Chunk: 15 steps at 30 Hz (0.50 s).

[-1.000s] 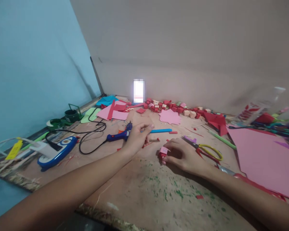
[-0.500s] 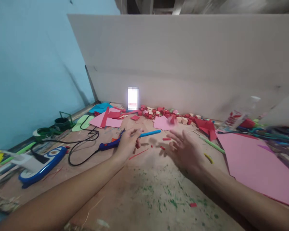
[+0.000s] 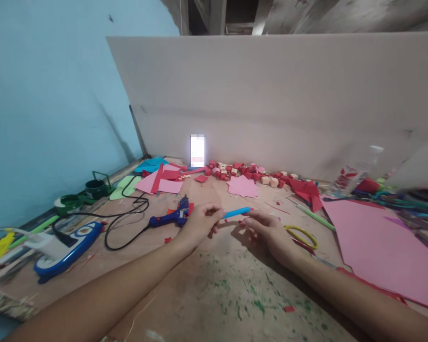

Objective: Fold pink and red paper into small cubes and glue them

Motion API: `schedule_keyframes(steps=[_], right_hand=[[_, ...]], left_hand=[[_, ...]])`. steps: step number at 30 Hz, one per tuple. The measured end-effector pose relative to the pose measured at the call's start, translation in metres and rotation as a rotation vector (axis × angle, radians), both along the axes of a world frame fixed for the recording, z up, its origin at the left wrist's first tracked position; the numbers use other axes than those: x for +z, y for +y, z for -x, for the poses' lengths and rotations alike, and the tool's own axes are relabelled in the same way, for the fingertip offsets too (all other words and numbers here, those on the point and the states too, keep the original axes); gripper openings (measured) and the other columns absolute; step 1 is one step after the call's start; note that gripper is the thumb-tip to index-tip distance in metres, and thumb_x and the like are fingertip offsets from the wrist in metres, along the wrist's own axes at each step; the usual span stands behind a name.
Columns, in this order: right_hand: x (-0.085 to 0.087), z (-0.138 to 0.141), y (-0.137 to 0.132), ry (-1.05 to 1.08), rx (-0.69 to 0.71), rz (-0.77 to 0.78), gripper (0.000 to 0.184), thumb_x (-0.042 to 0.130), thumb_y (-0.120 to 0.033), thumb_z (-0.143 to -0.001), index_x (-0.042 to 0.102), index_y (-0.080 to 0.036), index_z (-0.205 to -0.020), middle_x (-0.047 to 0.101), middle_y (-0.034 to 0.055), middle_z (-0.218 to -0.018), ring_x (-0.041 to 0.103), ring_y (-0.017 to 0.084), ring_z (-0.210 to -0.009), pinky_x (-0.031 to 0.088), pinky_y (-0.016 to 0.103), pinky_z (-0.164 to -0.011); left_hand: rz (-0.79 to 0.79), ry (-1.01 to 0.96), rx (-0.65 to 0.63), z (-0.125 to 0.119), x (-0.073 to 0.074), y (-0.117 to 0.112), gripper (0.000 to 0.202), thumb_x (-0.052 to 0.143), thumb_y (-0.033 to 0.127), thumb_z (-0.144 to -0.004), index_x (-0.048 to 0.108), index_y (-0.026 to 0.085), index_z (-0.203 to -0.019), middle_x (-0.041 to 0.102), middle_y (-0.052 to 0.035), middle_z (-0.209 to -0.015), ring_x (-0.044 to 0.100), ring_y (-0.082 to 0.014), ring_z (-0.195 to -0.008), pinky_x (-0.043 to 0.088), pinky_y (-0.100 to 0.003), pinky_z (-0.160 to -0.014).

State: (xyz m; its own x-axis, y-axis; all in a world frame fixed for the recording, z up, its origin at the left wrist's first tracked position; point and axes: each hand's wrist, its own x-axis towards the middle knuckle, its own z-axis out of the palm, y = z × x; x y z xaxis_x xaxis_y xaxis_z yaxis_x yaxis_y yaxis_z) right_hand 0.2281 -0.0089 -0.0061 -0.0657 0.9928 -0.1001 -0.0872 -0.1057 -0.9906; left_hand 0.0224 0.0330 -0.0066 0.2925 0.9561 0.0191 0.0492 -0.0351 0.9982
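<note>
My left hand (image 3: 203,223) is closed, pinching a short, slim bright-blue stick (image 3: 237,212) between thumb and fingers; the stick points right. Loosely curled, my right hand (image 3: 271,232) has its index fingertip at the stick's far end, with the thumb a little apart below. Whether it bears any of the stick's weight I cannot tell. Just left of my left hand lies a blue glue gun (image 3: 171,217) with a black cord. Beside my right wrist is a yellow loop handle (image 3: 303,236), apparently of scissors, partly behind the forearm.
Small red and cream cubes (image 3: 231,171) heap along the back board below a lit phone (image 3: 198,151). Pink paper (image 3: 378,247) covers the right side, near a clear bottle (image 3: 356,171). A blue-and-white power strip (image 3: 69,251) and green tape dispenser (image 3: 71,203) sit left.
My left hand has moved right and slightly nearer with the blue stick. My right hand has come from spread fingers to a loose curl at the stick's end. More of the yellow handle shows.
</note>
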Motion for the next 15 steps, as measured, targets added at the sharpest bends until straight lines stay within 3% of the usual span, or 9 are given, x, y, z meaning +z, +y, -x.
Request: schedule_keyframes(steps=[4,6,9,13,15], right_hand=[[0.001,-0.002,0.002,0.011,-0.020,0.009,0.046,0.083,-0.055,-0.075,0.074,-0.017,-0.101,0.070,0.0009,-0.073,0.055,0.010,-0.052,0.046,0.024,-0.051],[0.002,-0.002,0.002,0.004,-0.030,0.013,0.045,0.083,-0.056,-0.074,0.073,-0.016,-0.092,0.065,-0.0007,-0.063,0.053,0.010,-0.048,0.043,0.023,-0.048],[0.003,-0.002,0.002,-0.034,-0.043,-0.010,0.042,0.085,-0.053,-0.071,0.074,-0.014,-0.082,0.063,0.0000,-0.059,0.051,0.010,-0.046,0.039,0.023,-0.044],[0.004,-0.004,0.001,-0.165,-0.151,-0.120,0.049,0.078,-0.047,-0.079,0.074,-0.020,-0.119,0.077,0.0053,-0.090,0.051,0.010,-0.048,0.041,0.025,-0.044],[0.004,-0.005,0.001,-0.286,-0.198,-0.193,0.047,0.072,-0.046,-0.084,0.073,-0.022,-0.124,0.079,0.0069,-0.098,0.053,0.011,-0.049,0.044,0.026,-0.045]], left_hand=[[-0.065,0.086,-0.118,-0.001,0.002,-0.010,0.026,0.071,0.040,-0.081,0.072,0.014,-0.085,0.058,0.0032,-0.057,0.051,-0.0098,-0.046,0.040,-0.020,-0.044],[-0.117,0.141,-0.156,-0.001,0.004,-0.014,0.024,0.073,0.038,-0.082,0.076,0.015,-0.085,0.061,0.0023,-0.057,0.052,-0.0109,-0.049,0.040,-0.021,-0.048],[-0.224,0.224,-0.097,0.000,0.006,-0.015,0.023,0.071,0.037,-0.086,0.078,0.015,-0.084,0.068,-0.0009,-0.066,0.057,-0.0132,-0.060,0.042,-0.024,-0.056],[-0.384,0.319,0.028,0.002,0.007,-0.012,0.020,0.065,0.029,-0.091,0.076,0.014,-0.084,0.072,-0.0039,-0.078,0.059,-0.0155,-0.071,0.043,-0.026,-0.066],[-0.458,0.357,0.021,0.002,0.006,-0.013,0.017,0.065,0.026,-0.091,0.075,0.014,-0.084,0.072,-0.0044,-0.080,0.059,-0.0156,-0.071,0.043,-0.026,-0.067]])
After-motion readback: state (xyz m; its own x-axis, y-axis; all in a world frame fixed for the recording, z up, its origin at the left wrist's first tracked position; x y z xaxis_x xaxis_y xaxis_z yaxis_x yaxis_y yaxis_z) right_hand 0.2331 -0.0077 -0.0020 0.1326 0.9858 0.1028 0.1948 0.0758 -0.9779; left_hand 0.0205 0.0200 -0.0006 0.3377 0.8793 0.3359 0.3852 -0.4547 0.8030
